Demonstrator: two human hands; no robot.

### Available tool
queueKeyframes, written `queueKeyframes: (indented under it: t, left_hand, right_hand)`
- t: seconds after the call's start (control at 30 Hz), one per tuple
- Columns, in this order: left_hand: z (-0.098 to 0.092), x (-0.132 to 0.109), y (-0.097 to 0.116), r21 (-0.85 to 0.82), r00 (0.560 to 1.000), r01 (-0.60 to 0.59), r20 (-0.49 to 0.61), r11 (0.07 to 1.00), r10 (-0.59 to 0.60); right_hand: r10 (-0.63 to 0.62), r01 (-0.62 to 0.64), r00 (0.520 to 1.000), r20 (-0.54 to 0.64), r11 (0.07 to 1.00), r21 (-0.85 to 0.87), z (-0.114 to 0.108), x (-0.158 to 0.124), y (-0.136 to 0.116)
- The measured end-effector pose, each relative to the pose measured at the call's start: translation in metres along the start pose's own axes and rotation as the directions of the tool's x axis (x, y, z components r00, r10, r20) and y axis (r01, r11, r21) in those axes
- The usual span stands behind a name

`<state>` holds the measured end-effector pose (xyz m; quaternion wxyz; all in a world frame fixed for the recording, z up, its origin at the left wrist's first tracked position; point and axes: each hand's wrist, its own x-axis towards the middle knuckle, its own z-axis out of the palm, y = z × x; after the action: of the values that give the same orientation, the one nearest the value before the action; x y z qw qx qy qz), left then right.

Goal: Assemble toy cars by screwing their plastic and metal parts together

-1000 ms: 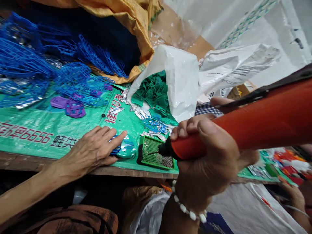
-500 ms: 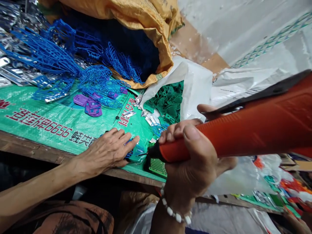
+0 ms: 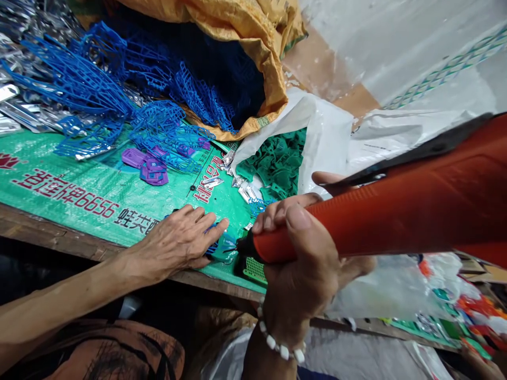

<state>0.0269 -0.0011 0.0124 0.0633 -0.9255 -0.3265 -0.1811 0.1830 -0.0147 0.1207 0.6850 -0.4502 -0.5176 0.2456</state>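
Barely shifted: right hand point(image 3: 304, 264) grips red tool point(image 3: 396, 208), hiding green tray point(image 3: 253, 270); left hand point(image 3: 178, 243) flat, open.

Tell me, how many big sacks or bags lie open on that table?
2: an orange sack at the back holding blue plastic frames, and a white bag beside it holding green pieces. Others may be hidden.

Plastic frames point(image 3: 99, 89) lie behind the left hand point(image 3: 178, 245); mesh tray point(image 3: 253, 269) under the screwdriver point(image 3: 376, 206), right.

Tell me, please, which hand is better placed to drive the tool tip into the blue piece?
Right, probably: the right hand grips the orange tool, tip beside the blue piece, which the left hand pins flat.
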Motion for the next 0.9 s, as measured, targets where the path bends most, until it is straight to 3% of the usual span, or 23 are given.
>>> queueKeyframes:
  t: [0.43, 0.57, 0.77, 0.9]
  left_hand:
    - [-0.003, 0.001, 0.000, -0.011, 0.998, -0.019, -0.052, 1.000, 0.019]
    - [0.001, -0.004, -0.002, 0.027, 0.997, -0.018, -0.069, 0.999, 0.019]
    - [0.008, -0.008, -0.004, 0.018, 0.996, -0.018, -0.086, 1.000, 0.020]
    - [0.010, -0.007, -0.002, -0.004, 0.998, -0.027, -0.058, 1.000, 0.026]
  right_hand:
    - [0.024, -0.026, 0.999, 0.044, 0.998, 0.054, 0.004, 0.000, 0.003]
    - [0.011, -0.006, 0.999, -0.053, 0.995, 0.098, -0.020, 0.000, -0.004]
    - [-0.067, 0.024, 0.968, -0.241, 0.984, -0.177, -0.072, -0.005, 0.008]
    - [-0.106, 0.014, 0.939, -0.326, 0.962, -0.273, -0.087, -0.012, 0.022]
